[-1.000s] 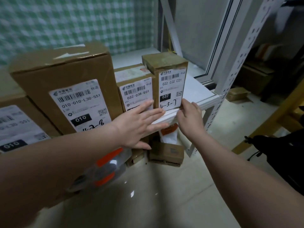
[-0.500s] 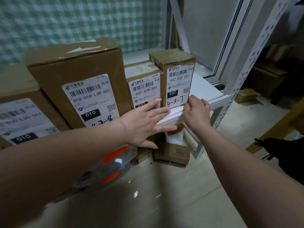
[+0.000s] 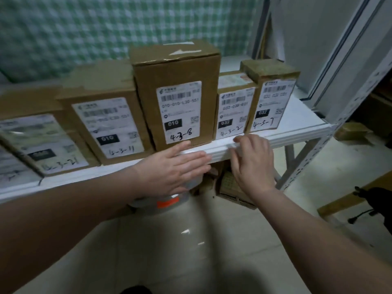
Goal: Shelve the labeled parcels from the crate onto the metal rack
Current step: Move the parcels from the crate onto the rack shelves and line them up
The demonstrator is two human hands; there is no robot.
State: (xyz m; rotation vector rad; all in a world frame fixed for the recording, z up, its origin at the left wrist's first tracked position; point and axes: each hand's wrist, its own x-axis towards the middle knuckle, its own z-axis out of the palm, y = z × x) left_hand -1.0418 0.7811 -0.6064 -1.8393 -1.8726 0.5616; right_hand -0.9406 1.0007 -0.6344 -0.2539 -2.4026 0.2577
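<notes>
Across the upper left I face a green-and-white checked wall (image 3: 84,28). A grey window frame (image 3: 347,49) fills the upper right. Under me the pale floor (image 3: 191,251) shines with small glints, and a wooden beam (image 3: 339,201) slants along the right edge.

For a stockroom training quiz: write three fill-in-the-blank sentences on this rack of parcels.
The tallest brown cardboard parcel on the white metal rack shelf bears the handwritten code ___.
The black tag on the rightmost brown cardboard parcel reads ___.
The right hand touches the shelf edge below the small parcel marked ___.
Missing: 4-3-8; 032; 4-3-2
</notes>
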